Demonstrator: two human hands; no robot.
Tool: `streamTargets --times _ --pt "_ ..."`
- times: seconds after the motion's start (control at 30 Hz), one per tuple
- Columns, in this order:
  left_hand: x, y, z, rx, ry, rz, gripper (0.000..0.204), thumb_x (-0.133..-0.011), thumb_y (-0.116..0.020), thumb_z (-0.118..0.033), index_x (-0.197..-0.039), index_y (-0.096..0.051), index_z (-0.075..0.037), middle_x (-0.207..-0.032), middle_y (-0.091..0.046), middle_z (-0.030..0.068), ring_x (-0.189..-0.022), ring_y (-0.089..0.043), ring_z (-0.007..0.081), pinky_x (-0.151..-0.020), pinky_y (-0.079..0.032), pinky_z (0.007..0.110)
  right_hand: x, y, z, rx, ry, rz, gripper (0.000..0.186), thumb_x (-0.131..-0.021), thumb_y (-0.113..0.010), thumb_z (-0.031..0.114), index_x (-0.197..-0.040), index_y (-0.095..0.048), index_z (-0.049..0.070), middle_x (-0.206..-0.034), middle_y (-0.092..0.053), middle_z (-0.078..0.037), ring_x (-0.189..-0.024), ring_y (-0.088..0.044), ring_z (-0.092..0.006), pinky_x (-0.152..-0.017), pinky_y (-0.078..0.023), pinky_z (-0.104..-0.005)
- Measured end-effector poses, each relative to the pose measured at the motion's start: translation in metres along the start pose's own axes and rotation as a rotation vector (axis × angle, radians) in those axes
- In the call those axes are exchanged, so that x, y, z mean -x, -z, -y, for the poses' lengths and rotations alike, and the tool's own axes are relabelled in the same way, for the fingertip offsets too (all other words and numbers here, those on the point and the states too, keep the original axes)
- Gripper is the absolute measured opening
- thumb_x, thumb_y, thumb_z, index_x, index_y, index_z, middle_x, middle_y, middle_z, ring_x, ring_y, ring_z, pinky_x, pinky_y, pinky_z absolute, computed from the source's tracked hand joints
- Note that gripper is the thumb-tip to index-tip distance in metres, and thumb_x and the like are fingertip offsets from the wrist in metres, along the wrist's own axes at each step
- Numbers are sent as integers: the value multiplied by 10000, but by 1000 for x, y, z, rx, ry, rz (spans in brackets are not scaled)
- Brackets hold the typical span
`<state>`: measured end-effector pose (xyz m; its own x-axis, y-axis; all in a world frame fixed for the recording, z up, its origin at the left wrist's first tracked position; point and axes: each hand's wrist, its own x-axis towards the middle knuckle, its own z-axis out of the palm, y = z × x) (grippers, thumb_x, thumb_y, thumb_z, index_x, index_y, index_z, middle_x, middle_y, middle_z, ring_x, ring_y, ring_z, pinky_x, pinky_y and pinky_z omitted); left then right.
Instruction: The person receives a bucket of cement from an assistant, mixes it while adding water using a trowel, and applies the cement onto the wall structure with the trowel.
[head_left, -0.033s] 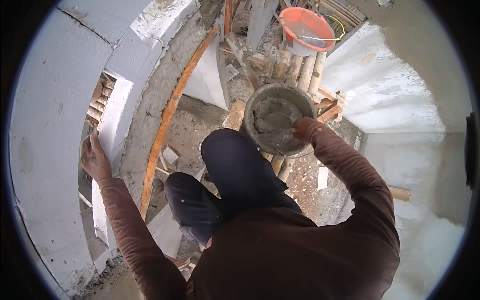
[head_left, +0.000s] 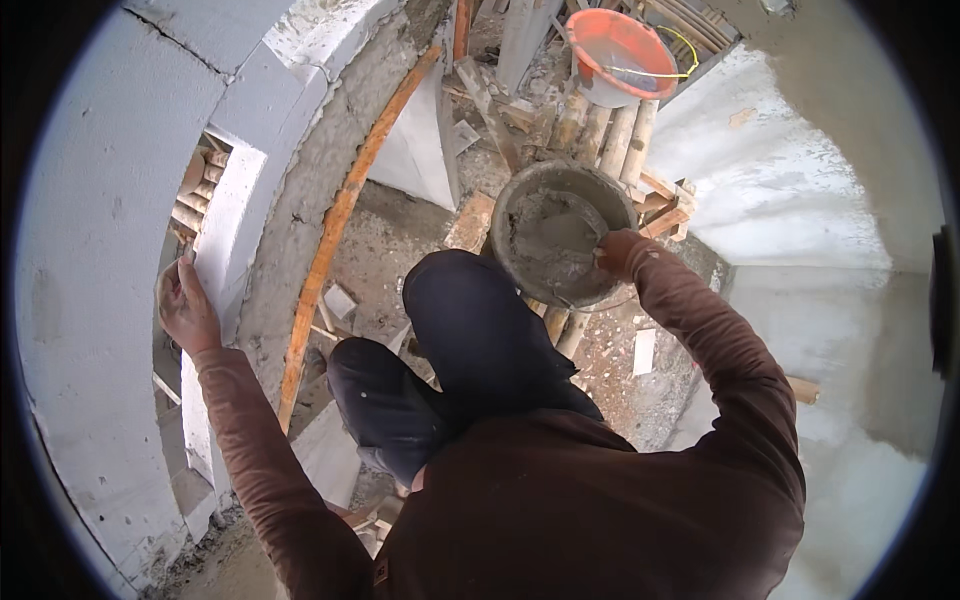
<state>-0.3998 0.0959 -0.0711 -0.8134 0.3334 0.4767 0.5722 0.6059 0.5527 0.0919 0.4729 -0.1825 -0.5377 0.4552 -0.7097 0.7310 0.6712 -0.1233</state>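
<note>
My right hand (head_left: 620, 255) is closed at the right rim of a round mortar bucket (head_left: 502, 245), gripping what looks like a trowel. The trowel's mortar-coated blade (head_left: 568, 230) lies in the wet grey mortar (head_left: 550, 268); its handle is hidden in my fist. To the left, my left hand (head_left: 188, 312) is raised at a narrow opening in the block wall, beside the white edge of a block (head_left: 232, 215). Its thumb and fingers are apart and partly curled, with nothing seen in them.
Pale blocks form a wall (head_left: 90, 250) on the left, with an orange-brown wooden strip (head_left: 335, 235) along its inner side. An orange bucket (head_left: 610, 45) with a yellow handle stands on round poles (head_left: 620, 140) beyond the mortar. A partly plastered wall (head_left: 810, 190) rises at right. Debris litters the floor.
My right hand has shifted slightly to the right and up, and the trowel blade has turned a little in the mortar. My left hand stays by the opening, nearly unmoved.
</note>
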Motion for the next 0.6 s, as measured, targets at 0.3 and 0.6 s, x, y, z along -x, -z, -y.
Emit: streamTargets --times 0.3,0.6 --pt "0 -3 -7 -147 -15 34 347 -945 -626 -368 -1014 -706 -38 -969 -697 98 -899 -656 212 -842 -512 360 -19 -27 24 -171 138 424 415 -1007 -473 350 -1075 -651 -19 -811 -683 -136 -727 -684 -250 -624 -556 -375" --pt "-3 4 3 -161 48 74 386 -904 -657 -410 -1018 -730 -48 -982 -716 122 -955 -678 237 -900 -500 365 -41 -76 17 -2685 135 957 560 -1032 -419 330 -1403 -365 -86 -882 -548 -52 -679 -542 -110 -610 -473 -280"
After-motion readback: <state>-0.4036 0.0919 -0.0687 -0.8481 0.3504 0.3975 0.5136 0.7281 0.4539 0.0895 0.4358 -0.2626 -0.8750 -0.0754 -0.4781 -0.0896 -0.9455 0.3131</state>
